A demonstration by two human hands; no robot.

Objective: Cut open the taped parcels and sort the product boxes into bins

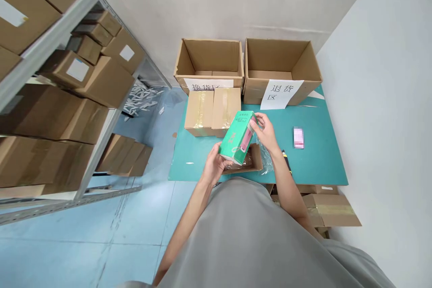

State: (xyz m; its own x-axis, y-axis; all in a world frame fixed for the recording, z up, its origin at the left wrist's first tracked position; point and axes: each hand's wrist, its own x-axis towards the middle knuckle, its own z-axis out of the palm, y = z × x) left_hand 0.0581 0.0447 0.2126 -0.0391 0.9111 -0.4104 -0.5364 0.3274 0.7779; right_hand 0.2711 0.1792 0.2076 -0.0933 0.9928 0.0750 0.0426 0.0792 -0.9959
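Note:
A green product box (235, 137) with a pink item pictured on its side is held tilted between both hands. My left hand (214, 162) grips its lower left end. The fingers of my right hand (265, 131) close on its upper right corner. Below it, near the front edge of the table, lies an opened cardboard box (257, 157) with clear plastic wrap inside. More clear wrap (266, 162) spills out on the right. A black and yellow cutter-like tool (286, 161) rests beside my right forearm, which partly covers it.
Two large open cartons (209, 47) (281, 49) with paper signs stand at the back of the green table (317, 144). Closed small boxes (199, 110) sit before the left one. A small pink and white packet (298, 138) lies right. A shelf of cartons (91, 121) stands left.

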